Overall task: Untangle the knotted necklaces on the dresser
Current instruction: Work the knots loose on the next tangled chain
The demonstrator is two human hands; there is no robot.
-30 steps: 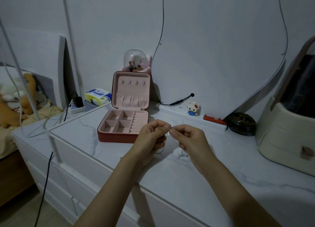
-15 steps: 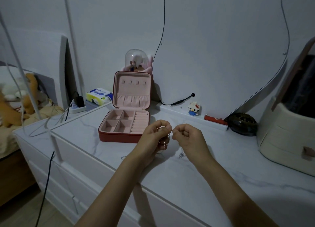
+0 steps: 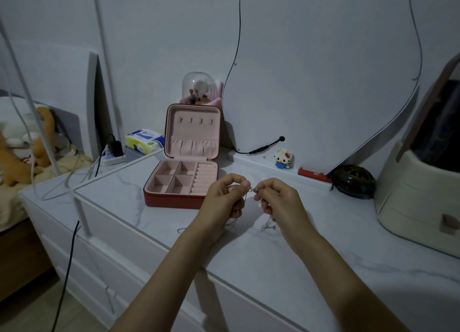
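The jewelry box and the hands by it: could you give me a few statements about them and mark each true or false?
1. The jewelry box stands open. True.
2. Its compartments hold rings. False: they look empty.
3. Both the left hand and the right hand pinch the necklace chain. True.
4. The hands rest flat on the dresser. False: they are raised above it.
5. A small block figure stands right of the box. True.

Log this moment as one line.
left hand: pinches chain | right hand: pinches chain | chain: held between fingertips above dresser | jewelry box: open | stage: untangling
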